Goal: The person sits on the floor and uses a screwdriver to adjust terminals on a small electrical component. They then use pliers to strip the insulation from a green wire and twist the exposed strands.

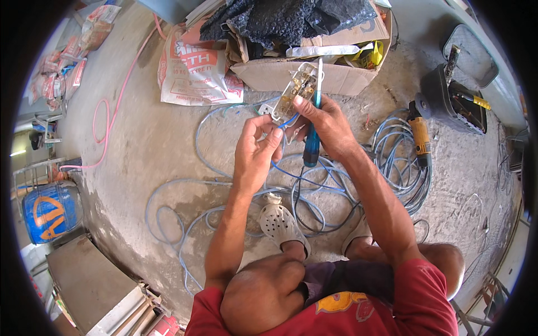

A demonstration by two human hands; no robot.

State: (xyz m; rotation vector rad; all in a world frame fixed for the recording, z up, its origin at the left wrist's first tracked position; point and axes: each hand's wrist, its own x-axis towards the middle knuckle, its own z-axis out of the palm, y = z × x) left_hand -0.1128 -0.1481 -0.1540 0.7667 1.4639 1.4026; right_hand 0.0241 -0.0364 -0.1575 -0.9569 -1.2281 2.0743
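An opened extension socket [292, 94], a white casing with brass contacts inside, is held up in front of me. My right hand [329, 124] is closed, with its thumb on the socket. Tucked in the same hand is a screwdriver [312, 147], its blue handle down and its shaft pointing away from me. My left hand [256, 151] is closed at the socket's near end, thumb and fingers pinching a blue wire [288, 121] that runs into the casing. The fingers behind the socket are partly hidden. A small white piece [265, 110] shows beside the casing.
Loops of grey-blue cable [325, 210] lie on the concrete floor around my feet. To the right are a yellow angle grinder [419, 134] and an open black toolbox [434, 92]. Ahead stand a cardboard box [255, 77] and a white sack [193, 70]. A blue drum [53, 211] is at left.
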